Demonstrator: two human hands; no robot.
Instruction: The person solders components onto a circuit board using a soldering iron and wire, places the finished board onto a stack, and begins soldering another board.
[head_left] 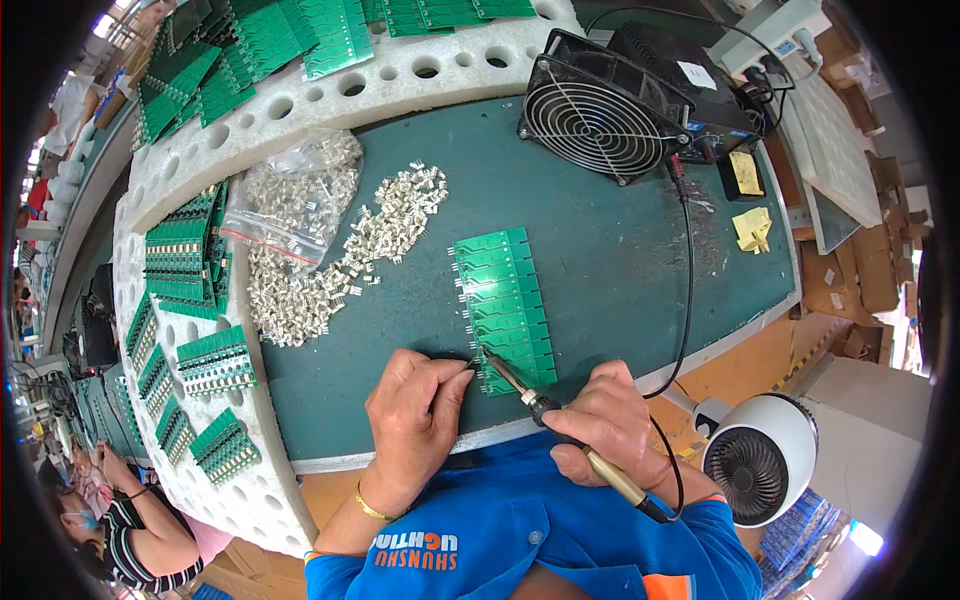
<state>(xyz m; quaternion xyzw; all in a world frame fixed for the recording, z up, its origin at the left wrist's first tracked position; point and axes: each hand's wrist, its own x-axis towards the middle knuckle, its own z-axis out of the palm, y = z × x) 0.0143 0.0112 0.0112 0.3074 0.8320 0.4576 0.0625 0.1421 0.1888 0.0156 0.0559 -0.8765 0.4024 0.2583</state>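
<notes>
A green circuit board (pixel 510 285) lies upright-lengthwise on the mat, small metal connectors along its left edge. My right hand (pixel 610 430) grips a soldering iron (pixel 620 475), whose tip rests at the board's lower left edge. My left hand (pixel 410 420) is pinched on a thin wire (pixel 471 364) reaching to that edge beside the tip. Up and left of the board are loose small metal connectors (pixel 285 300) in a pile and a clear plastic bag (pixel 300 190) of more.
Foam racks (pixel 270 500) holding boards line the left and back. A black fan (pixel 595 110), power unit and yellow sponge (pixel 750 230) sit at back right. A cable hangs from the iron. A white fan (pixel 750 460) stands off the table's right. Another person (pixel 140 530) sits at left.
</notes>
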